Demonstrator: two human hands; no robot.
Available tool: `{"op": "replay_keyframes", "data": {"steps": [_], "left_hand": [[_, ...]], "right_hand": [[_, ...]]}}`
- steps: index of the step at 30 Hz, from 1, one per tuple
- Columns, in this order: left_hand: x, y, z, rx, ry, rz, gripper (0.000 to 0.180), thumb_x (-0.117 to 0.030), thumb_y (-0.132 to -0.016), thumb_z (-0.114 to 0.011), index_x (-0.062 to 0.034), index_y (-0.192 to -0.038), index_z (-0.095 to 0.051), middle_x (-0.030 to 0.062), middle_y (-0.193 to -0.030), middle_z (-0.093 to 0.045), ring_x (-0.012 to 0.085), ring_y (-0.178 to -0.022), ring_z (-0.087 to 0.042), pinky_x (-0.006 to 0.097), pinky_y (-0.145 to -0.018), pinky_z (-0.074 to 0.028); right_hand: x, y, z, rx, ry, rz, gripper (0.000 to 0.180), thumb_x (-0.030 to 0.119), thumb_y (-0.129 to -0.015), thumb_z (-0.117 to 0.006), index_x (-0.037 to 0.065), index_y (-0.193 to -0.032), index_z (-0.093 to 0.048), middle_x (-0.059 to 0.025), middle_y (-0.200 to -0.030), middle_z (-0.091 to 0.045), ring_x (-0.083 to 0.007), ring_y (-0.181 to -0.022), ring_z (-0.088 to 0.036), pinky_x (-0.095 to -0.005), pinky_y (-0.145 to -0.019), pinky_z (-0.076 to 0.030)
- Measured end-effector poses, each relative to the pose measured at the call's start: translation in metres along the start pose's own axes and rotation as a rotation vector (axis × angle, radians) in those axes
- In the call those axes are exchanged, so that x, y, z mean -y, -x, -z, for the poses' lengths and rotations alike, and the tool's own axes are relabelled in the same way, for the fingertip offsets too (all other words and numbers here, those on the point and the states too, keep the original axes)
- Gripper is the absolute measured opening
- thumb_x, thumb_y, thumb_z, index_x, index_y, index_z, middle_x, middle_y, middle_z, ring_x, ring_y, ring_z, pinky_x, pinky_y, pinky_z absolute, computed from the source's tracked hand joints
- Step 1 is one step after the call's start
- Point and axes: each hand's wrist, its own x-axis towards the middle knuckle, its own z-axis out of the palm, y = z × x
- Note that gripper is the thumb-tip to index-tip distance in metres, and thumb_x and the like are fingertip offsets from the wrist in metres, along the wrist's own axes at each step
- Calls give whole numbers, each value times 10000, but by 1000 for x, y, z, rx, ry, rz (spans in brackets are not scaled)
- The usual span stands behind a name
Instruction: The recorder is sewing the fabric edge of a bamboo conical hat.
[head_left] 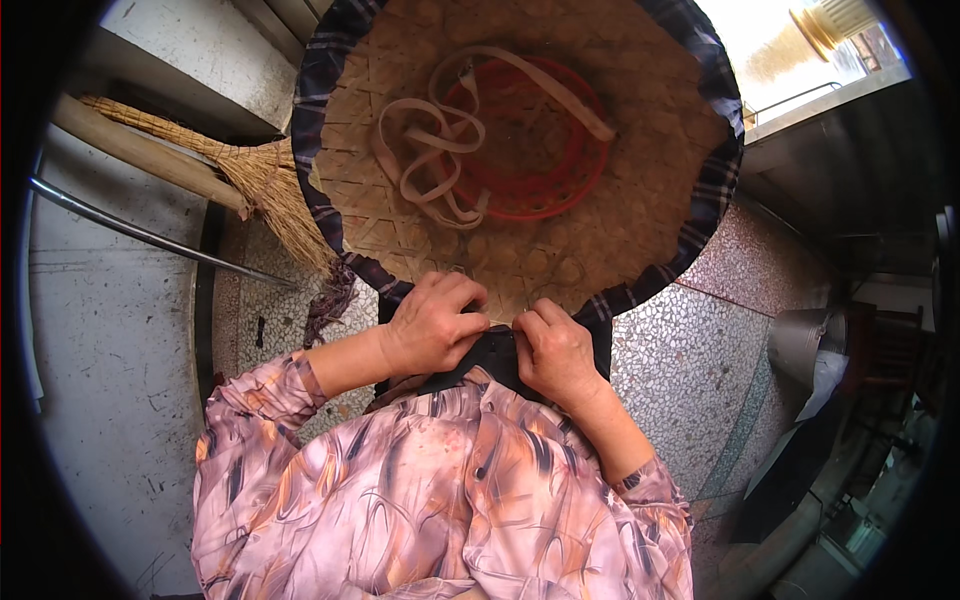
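A wide, round woven bamboo hat [600, 250] lies with its inner side up in front of me, its rim wrapped in dark plaid cloth edging [710, 190]. Inside it are a red plastic ring [585, 180] and a loosely looped pale strap [420, 165]. My left hand [437, 322] is closed at the near rim, thumb and fingers pinched together on the edging. Beside it, a small gap away, my right hand [553, 352] pinches the same rim. My fingers hide the bit of edging they hold. Dark cloth [500, 350] shows between and below my hands.
A straw broom [275, 190] leans at the left with a thick wooden pole [150, 150] and a curved metal bar [150, 232] near it. Speckled terrazzo floor [670, 370] shows around the hat. A metal bucket [800, 345] stands at the right, near dark furniture.
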Motion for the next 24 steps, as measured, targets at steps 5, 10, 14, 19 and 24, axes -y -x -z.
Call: {"op": "replay_keyframes", "data": {"steps": [5,10,14,19,24], "left_hand": [[-1,-1,-3,4,25,44,172,-103,-684,-748,-91,-828,-656,78,-1015,-604,281,-972,-572,404,-824,-412],[-5,-3,-1,19,14,92,142,-108,-698,-726,-70,-789,-624,87,-1022,-601,288,-1003,-554,410,-829,-403],[-8,-7,-15,-11,-43,149,118,-100,-693,-686,-58,-774,-612,96,-999,-595,296,-972,-548,419,-806,-402],[-9,-9,-21,18,-180,206,191,-109,-650,-658,-45,-821,-604,131,-1002,-577,321,-929,-531,433,-777,-400],[-15,-11,-11,-4,-253,254,371,-156,-676,-679,-24,-1017,-614,150,-1085,-571,320,-1032,-529,443,-872,-400]], "right_hand": [[3,-1,2,20,10,10,107,34,-749,-691,56,-817,-612,-110,-792,-550,-313,-731,-611,-396,-606,-502],[2,-2,-1,31,48,35,88,59,-736,-678,58,-763,-594,-113,-789,-553,-310,-746,-605,-397,-604,-510],[3,-4,-13,28,119,-35,92,59,-715,-673,56,-748,-588,-116,-784,-563,-309,-742,-609,-398,-602,-516],[6,-8,-22,68,229,-121,123,74,-662,-667,55,-756,-591,-128,-817,-600,-323,-733,-640,-409,-597,-540],[5,-10,-24,117,225,-163,137,91,-664,-670,57,-779,-603,-138,-831,-612,-326,-742,-652,-416,-603,-543]]}}
